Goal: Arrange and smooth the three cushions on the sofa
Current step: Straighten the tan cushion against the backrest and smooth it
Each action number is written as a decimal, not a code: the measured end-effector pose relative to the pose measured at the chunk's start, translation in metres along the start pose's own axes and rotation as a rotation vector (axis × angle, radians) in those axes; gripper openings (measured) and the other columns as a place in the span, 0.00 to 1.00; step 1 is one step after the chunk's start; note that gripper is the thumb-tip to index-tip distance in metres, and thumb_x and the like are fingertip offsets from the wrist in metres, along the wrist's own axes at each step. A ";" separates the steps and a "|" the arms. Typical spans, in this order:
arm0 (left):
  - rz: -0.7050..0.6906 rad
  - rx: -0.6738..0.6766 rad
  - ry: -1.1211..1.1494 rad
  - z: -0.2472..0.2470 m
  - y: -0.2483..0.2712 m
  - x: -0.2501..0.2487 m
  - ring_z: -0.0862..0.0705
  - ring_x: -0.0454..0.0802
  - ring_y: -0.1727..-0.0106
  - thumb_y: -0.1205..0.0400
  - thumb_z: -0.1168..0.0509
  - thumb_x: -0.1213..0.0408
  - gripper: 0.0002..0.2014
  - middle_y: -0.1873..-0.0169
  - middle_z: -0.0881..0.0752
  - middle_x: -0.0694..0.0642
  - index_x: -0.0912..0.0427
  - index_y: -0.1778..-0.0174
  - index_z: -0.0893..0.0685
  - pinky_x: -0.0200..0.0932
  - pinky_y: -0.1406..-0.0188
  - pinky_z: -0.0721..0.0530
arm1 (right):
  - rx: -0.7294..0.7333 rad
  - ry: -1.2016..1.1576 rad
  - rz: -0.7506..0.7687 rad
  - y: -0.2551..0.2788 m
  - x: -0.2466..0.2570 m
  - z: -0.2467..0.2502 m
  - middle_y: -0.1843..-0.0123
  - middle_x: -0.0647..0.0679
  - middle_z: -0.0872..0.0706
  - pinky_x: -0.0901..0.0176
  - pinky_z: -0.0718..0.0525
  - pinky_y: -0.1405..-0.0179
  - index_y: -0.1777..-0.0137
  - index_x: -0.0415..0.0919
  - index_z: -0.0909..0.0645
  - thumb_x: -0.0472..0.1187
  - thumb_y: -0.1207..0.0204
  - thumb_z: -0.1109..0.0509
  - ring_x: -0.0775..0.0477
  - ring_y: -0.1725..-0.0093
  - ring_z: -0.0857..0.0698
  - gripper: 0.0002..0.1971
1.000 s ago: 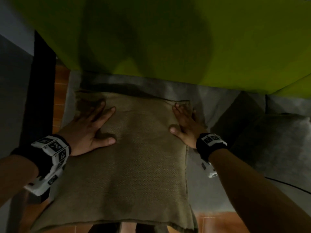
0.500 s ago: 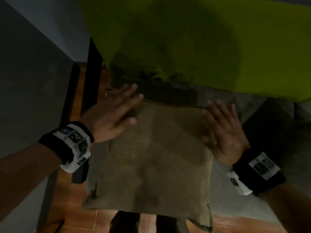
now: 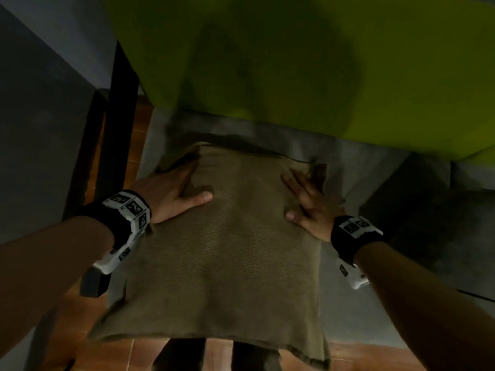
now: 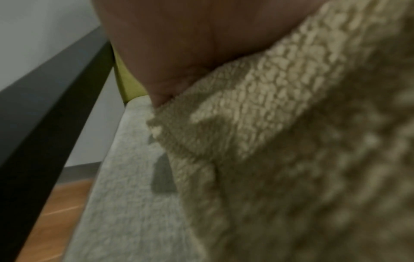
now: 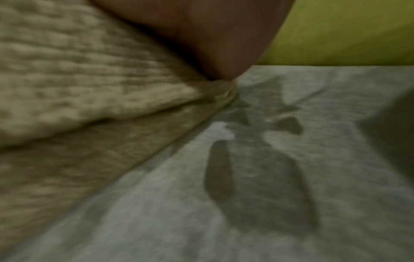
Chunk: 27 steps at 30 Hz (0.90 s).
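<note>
Dim room: green wall (image 3: 294, 62) behind, grey wall (image 3: 40, 116) on left, reddish-brown tiled floor (image 3: 88, 338) below.
Grey sofa seat (image 3: 348, 162) ran across head view, just under green wall. Dark wooden armrest (image 3: 117, 124) at its left end, also seen in left wrist view (image 4: 44, 115).
Tan woven cushion (image 3: 222, 250) lay flat on seat, far edge close to green wall, near edge hanging past seat front over floor. Slightly skewed, near-left corner flared outward.
Left hand (image 3: 171, 194) pressed flat on cushion's far-left part, fingers straight and together, reaching toward far-left corner, thumb spread out sideways on fabric. Gripped nothing. Left wrist view mostly blocked by palm (image 4: 190, 44) against knobbly cushion fabric (image 4: 280, 141); fingers not visible there.
Right hand (image 3: 308, 204) pressed flat on cushion's far-right part near edge, fingers extended and slightly spread, thumb out toward cushion centre. Held nothing. Right wrist view blurred: heel of hand (image 5: 212, 35) on cushion corner (image 5: 89, 88), grey seat fabric (image 5: 291, 177) beside it carrying hand shadow.
Black-and-white marker bands on both wrists (image 3: 126, 210) (image 3: 353, 228).
Second grey cushion (image 3: 428, 223) sat on seat to the right, well apart from tan one, in shadow. Third cushion: could not tell from these views.
</note>
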<state>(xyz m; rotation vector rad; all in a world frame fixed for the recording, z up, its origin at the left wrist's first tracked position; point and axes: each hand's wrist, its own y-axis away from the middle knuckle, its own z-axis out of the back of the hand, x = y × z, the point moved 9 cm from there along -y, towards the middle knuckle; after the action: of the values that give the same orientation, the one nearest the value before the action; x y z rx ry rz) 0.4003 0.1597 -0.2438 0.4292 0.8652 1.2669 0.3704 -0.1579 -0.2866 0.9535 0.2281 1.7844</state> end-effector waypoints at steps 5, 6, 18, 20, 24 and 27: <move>0.164 -0.159 -0.095 0.022 0.007 0.013 0.39 0.58 0.15 0.31 0.62 0.15 0.55 0.13 0.43 0.55 0.47 0.13 0.50 0.61 0.17 0.42 | -0.023 0.010 -0.214 0.012 -0.018 0.025 0.07 0.49 0.58 0.39 0.64 0.13 0.10 0.60 0.59 0.85 0.29 0.62 0.47 0.10 0.61 0.51; 0.164 -0.247 -0.099 0.031 0.012 0.016 0.38 0.60 0.16 0.29 0.64 0.16 0.55 0.14 0.41 0.59 0.52 0.13 0.46 0.62 0.18 0.39 | -0.090 0.032 -0.253 0.021 -0.015 0.036 0.07 0.48 0.57 0.38 0.63 0.12 0.09 0.56 0.57 0.84 0.28 0.65 0.46 0.09 0.60 0.51; -0.200 -0.279 0.012 -0.061 0.120 -0.029 0.62 0.63 0.13 0.21 0.55 0.26 0.41 0.12 0.62 0.53 0.37 0.13 0.53 0.79 0.23 0.39 | -0.214 0.218 0.139 0.111 0.116 -0.066 0.10 0.58 0.72 0.18 0.58 0.17 0.13 0.68 0.67 0.73 0.17 0.60 0.39 0.11 0.70 0.35; -0.125 -0.250 0.047 -0.072 0.100 -0.014 0.61 0.64 0.13 0.25 0.58 0.21 0.42 0.13 0.68 0.48 0.30 0.15 0.59 0.77 0.22 0.40 | -0.186 0.218 0.083 0.090 0.107 -0.072 0.12 0.60 0.76 0.21 0.63 0.17 0.16 0.71 0.71 0.74 0.18 0.61 0.43 0.13 0.74 0.35; -0.073 -0.211 0.003 -0.082 0.069 -0.004 0.68 0.62 0.14 0.32 0.63 0.16 0.44 0.18 0.77 0.40 0.23 0.20 0.69 0.73 0.17 0.50 | -0.126 0.295 0.012 0.069 0.089 -0.086 0.13 0.57 0.76 0.24 0.69 0.17 0.15 0.70 0.71 0.72 0.18 0.54 0.42 0.14 0.76 0.38; -0.057 -0.154 -0.034 -0.083 0.064 -0.002 0.71 0.61 0.15 0.33 0.65 0.16 0.44 0.19 0.80 0.41 0.23 0.23 0.74 0.69 0.16 0.56 | -0.168 0.281 0.012 0.070 0.088 -0.082 0.10 0.55 0.72 0.27 0.68 0.16 0.13 0.68 0.65 0.72 0.17 0.53 0.42 0.12 0.73 0.37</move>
<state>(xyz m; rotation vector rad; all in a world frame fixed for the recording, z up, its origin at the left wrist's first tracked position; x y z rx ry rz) 0.2956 0.1608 -0.2498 0.3011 0.7401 1.2603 0.2524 -0.0903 -0.2581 0.5849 0.2450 1.9137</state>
